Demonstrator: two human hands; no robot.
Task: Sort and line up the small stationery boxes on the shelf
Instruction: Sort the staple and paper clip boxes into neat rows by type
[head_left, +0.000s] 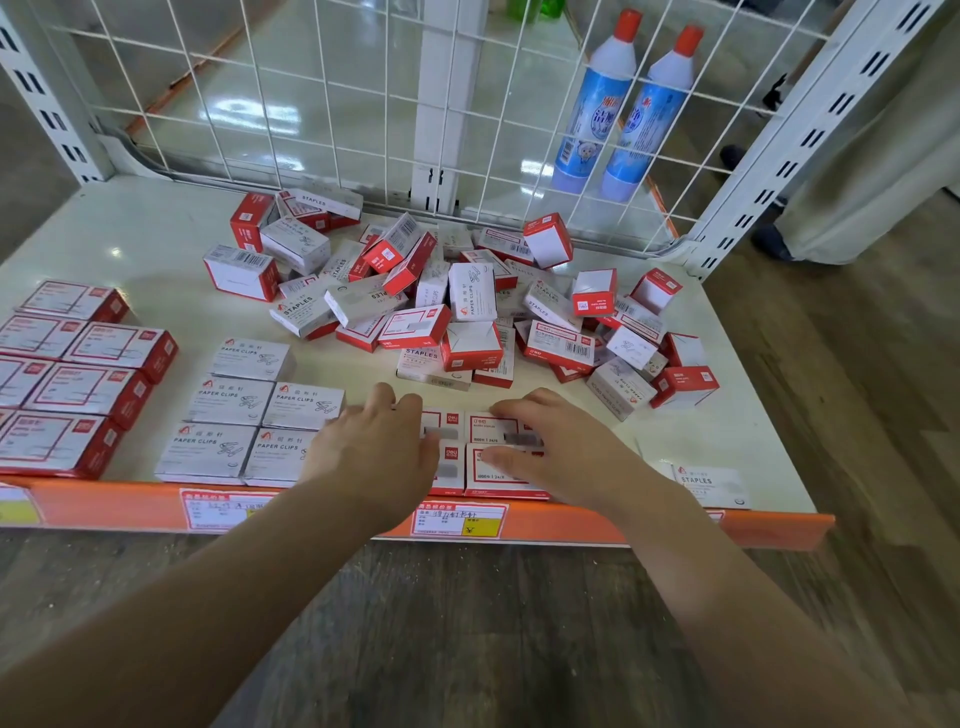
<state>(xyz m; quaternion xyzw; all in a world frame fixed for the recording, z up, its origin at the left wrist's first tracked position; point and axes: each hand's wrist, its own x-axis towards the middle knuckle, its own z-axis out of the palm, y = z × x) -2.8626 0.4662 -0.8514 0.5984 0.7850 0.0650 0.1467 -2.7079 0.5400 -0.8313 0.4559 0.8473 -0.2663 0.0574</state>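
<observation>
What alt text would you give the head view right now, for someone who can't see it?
Both hands, left hand and right hand, rest flat on a small block of red-framed staple boxes at the shelf's front edge. Grey paper clip boxes sit lined up to the left; an unsorted pile lies behind.
</observation>
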